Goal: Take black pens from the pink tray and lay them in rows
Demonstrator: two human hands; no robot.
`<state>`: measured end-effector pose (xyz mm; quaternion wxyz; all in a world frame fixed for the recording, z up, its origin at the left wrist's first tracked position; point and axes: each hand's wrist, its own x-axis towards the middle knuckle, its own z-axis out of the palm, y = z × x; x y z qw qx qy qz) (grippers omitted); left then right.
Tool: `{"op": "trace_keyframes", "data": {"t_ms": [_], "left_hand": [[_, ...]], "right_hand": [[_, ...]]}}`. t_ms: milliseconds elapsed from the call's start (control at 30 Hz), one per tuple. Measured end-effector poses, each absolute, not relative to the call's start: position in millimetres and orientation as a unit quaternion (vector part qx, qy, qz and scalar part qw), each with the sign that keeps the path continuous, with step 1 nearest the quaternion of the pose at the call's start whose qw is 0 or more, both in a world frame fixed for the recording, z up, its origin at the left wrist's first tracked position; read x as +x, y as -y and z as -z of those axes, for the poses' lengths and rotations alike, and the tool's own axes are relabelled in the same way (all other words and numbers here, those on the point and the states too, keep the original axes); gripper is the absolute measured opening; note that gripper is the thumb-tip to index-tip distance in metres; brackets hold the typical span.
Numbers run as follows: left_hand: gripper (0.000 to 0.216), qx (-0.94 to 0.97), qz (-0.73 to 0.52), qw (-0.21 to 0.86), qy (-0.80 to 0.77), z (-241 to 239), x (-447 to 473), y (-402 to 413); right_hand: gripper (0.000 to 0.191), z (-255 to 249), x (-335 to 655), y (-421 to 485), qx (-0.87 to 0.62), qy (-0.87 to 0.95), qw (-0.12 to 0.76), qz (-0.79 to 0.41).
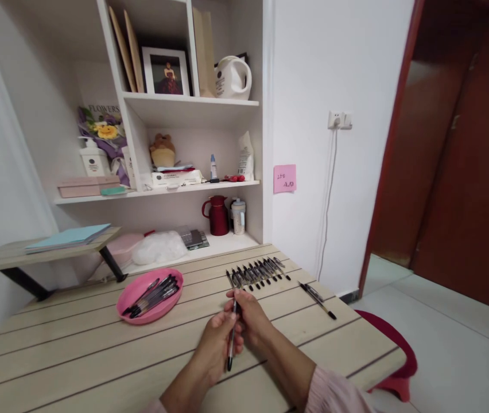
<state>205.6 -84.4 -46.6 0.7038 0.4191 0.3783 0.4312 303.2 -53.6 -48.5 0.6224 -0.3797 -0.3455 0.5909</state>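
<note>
Both my hands meet over the middle of the wooden table (76,355). My left hand (215,346) is closed round the lower barrel of a black pen (231,338), which stands nearly upright with its tip down. My right hand (251,315) pinches the same pen near its upper end. Just beyond my hands lies a row of several black pens (257,272) side by side. A pink oval tray (130,294) to the left holds several more pens. Two separate pens (318,299) lie to the right of the row.
White shelves (184,109) behind the table carry a framed photo, a white jug, bottles and a red flask (217,215). A raised wooden board (20,252) with a blue notebook stands at left. A red stool (393,350) sits by the table's right corner. An open doorway lies at right.
</note>
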Motion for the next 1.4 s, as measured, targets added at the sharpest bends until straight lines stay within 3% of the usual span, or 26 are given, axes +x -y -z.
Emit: {"op": "trace_keyframes", "data": {"t_ms": [133,400,600,867,967,1067,1167,1400], "left_hand": [[0.033,0.382,-0.456,0.719,-0.361,52,203,67],[0.034,0.359,-0.351,0.812,-0.297,62,199,63],[0.029,0.37,-0.376,0.795,-0.299,60,200,67],[0.031,0.371,-0.38,0.779,-0.333,56,198,71],[0.031,0.377,-0.381,0.773,-0.34,56,197,71],[0.031,0.391,-0.38,0.77,-0.33,56,198,72],[0.031,0.397,-0.384,0.765,-0.332,54,200,75],[0.033,0.398,-0.377,0.76,-0.348,53,201,75]], "right_hand": [[0.044,53,301,41,-0.354,0.359,0.614,-0.607],[0.039,41,333,20,-0.31,0.276,0.72,-0.557],[0.039,40,350,21,-0.377,0.284,0.704,-0.53],[0.008,49,374,23,-0.561,0.382,0.582,-0.448],[0.008,48,410,35,-0.646,0.484,0.501,-0.313],[0.008,47,449,51,-0.758,0.523,0.369,-0.127],[0.008,50,474,64,-0.808,0.529,0.258,-0.023],[0.013,63,471,71,-0.835,0.521,0.177,-0.017]]}}
